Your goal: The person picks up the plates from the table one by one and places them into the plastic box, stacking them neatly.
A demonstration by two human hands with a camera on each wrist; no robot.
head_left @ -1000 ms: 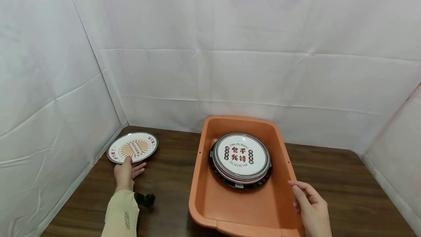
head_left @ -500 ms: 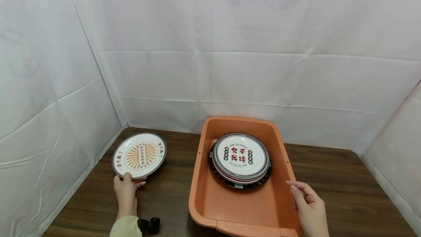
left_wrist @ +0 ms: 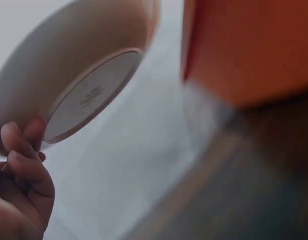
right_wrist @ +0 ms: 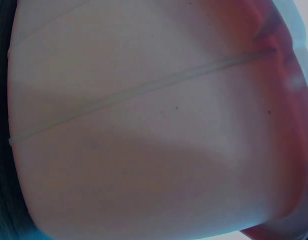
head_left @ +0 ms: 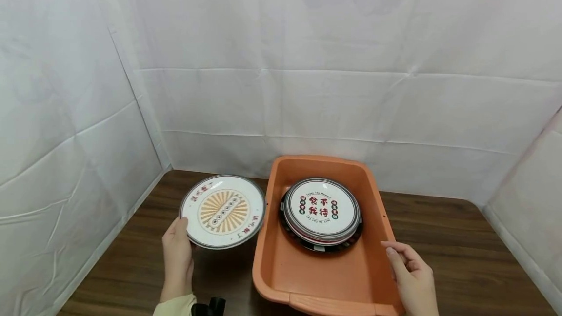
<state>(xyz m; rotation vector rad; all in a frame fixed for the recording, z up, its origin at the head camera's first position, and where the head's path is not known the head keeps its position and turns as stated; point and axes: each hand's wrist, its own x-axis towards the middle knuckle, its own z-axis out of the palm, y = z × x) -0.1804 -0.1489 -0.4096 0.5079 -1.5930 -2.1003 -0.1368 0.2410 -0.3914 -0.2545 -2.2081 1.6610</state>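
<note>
My left hand [head_left: 176,252] grips the edge of a white plate [head_left: 221,221] with an orange sunburst and red lettering. It holds the plate above the table, left of an orange basin [head_left: 327,279]. In the left wrist view, the curled fingers [left_wrist: 24,162] show at the rim, with the plate's underside [left_wrist: 89,95] and its foot ring facing the camera. Inside the basin lies a stack of plates [head_left: 325,208], the top one white with red and green lettering. My right hand [head_left: 412,274] holds the basin's right rim, fingertips over the inner side.
A brown wooden table [head_left: 461,252] carries the basin. White cloth [head_left: 342,77] hangs behind it and along both sides. The basin's plain outer wall [right_wrist: 159,150] fills most of the right wrist view, which does not show the hand.
My left hand has picked up the sunburst plate from the far left of the table, raised it and carried it right, close to the basin. The right hand and the stack have stayed put.
</note>
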